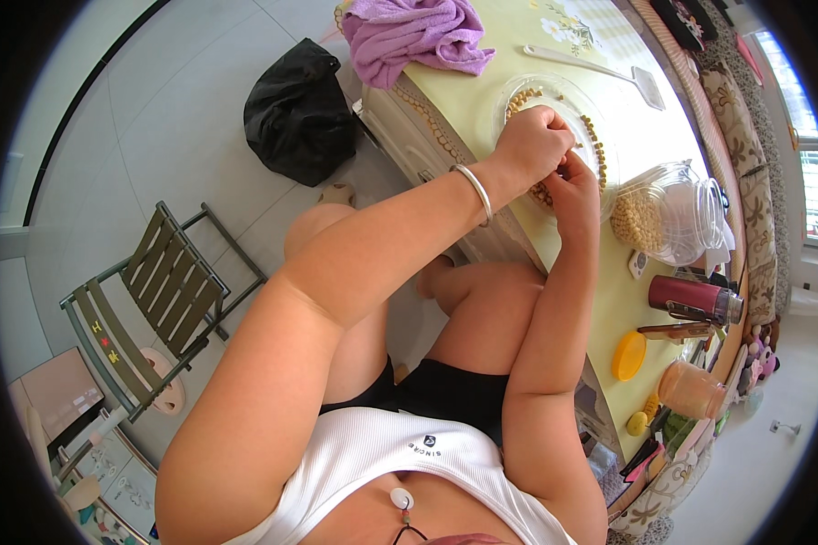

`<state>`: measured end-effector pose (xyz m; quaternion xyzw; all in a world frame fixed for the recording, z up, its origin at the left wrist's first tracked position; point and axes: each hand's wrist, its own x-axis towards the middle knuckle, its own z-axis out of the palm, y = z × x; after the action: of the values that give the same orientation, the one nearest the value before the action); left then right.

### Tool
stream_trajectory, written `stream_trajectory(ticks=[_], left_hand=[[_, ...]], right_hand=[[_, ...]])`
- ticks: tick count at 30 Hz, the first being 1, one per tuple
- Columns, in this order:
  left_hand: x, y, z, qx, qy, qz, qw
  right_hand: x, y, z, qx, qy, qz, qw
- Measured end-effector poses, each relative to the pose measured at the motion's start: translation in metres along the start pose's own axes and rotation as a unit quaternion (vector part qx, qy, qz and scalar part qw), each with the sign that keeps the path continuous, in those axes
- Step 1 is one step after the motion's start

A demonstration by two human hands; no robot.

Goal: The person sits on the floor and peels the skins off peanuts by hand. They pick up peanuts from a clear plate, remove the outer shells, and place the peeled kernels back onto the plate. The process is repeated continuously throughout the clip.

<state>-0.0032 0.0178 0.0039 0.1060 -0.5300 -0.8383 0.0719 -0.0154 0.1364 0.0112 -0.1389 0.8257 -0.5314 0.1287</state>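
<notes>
From afar I see the left hand [538, 145] and right hand [576, 189] bunched over the plate [614, 118] of beans [600, 151]; what they grip I cannot tell. Right of the plate sits a jar [693, 204].

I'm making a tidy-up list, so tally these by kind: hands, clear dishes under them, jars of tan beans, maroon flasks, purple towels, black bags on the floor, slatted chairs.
Left hand and right hand: 2
Clear dish: 1
Jar of tan beans: 1
Maroon flask: 1
Purple towel: 1
Black bag: 1
Slatted chair: 1
Total: 8
</notes>
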Motion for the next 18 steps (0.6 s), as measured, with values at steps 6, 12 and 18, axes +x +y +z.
stream_trajectory(ticks=[6, 12, 18], left_hand=[[0.003, -0.007, 0.001, 0.070, 0.024, 0.051, 0.996], [-0.007, 0.000, 0.005, 0.153, 0.052, 0.085, 0.983], [-0.010, -0.001, 0.010, 0.214, 0.072, 0.117, 0.967]], right_hand=[[0.002, 0.004, -0.001, -0.004, 0.001, 0.000, 1.000], [0.001, 0.001, 0.001, 0.012, 0.003, 0.012, 1.000], [0.000, 0.000, -0.002, -0.001, 0.010, 0.040, 0.999]])
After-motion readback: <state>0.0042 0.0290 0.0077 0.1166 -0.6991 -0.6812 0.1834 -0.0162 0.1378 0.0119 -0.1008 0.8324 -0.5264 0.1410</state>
